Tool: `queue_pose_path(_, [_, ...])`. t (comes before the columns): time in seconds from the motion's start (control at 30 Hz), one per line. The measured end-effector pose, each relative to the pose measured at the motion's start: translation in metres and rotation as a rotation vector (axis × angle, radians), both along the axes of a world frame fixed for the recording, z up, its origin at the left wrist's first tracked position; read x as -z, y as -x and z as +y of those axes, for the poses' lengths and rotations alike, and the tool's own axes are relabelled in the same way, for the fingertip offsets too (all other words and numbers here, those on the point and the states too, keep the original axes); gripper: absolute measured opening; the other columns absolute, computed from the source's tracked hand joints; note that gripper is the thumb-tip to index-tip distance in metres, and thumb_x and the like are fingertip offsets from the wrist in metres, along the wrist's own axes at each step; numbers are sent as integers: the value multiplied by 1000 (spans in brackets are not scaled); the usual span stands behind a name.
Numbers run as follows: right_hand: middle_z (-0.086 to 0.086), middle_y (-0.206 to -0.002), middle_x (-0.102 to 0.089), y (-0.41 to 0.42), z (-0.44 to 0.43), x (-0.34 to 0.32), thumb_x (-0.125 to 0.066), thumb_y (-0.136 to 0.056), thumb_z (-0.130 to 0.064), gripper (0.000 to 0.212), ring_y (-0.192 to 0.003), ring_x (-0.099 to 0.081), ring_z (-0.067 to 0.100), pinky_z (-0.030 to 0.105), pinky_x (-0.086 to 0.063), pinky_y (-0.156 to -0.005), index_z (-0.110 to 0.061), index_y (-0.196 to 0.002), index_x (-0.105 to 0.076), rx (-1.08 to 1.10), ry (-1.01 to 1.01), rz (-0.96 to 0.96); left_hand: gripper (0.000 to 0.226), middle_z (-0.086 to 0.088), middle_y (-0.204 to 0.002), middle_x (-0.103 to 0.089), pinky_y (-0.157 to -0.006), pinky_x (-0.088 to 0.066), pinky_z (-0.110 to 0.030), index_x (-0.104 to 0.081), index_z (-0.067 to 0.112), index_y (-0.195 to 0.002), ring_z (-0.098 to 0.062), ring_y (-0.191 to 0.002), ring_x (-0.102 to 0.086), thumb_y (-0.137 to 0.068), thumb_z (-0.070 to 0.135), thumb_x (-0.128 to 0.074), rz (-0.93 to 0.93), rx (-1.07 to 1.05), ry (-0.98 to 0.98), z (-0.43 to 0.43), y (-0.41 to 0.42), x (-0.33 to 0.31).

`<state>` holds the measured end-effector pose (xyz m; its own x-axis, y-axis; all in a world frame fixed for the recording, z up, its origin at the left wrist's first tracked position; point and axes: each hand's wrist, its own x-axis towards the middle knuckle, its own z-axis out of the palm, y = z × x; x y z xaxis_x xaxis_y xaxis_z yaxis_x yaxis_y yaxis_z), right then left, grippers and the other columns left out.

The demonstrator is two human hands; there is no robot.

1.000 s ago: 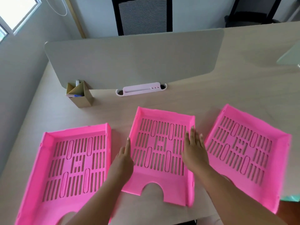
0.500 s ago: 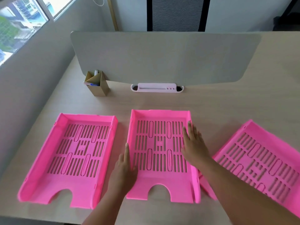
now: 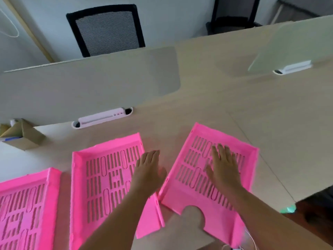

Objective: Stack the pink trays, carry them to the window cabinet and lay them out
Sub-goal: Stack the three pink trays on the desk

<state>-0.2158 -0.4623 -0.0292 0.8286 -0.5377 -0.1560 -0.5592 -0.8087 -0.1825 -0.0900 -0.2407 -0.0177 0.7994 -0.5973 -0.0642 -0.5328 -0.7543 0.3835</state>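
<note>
Three pink slotted trays lie side by side on the light wooden desk (image 3: 270, 127). The left tray (image 3: 27, 210) is cut off by the frame edge. Over the right edge of the middle tray (image 3: 100, 181) hovers my left hand (image 3: 148, 170), flat with fingers together, holding nothing. The right tray (image 3: 196, 170) sits angled, its cut-out front toward me. My right hand (image 3: 223, 166) is spread flat above this tray's floor, fingers apart; whether it touches the tray is unclear.
A grey divider panel (image 3: 86, 89) stands behind the trays, with a white cable slot (image 3: 102, 118) at its foot. A cardboard pen holder (image 3: 21, 136) sits at far left. Two black chairs (image 3: 106, 29) stand beyond the desk. The desk edge drops off at lower right.
The view has swung to the right. Both hands left the middle tray's sides and shifted right: the left hand is now at its right edge, the right hand over the right tray.
</note>
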Motion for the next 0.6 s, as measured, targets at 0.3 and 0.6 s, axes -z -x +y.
queue_pose_path(0.3, [29,-143,-43,73,-33,16,-42,-97,-4,77,-124,-52,44,56,-54,-91,-12,-157,5,716,-551,-229,10,-11,-97,-65,-65,-48,-31,-49,14,-100,-17,-70,-56,-100,13,-39,400,-99,2,-76,25,14])
queue_pose_path(0.6, [6,-76,-56,44,-73,-40,-38,-94,4,38,-57,-56,21,29,-43,-47,-1,-132,-39,547,-499,-372,14,4,-71,-46,-46,-37,-21,-41,8,-90,-8,-56,-45,-101,16,-38,342,-106,133,-74,13,-29])
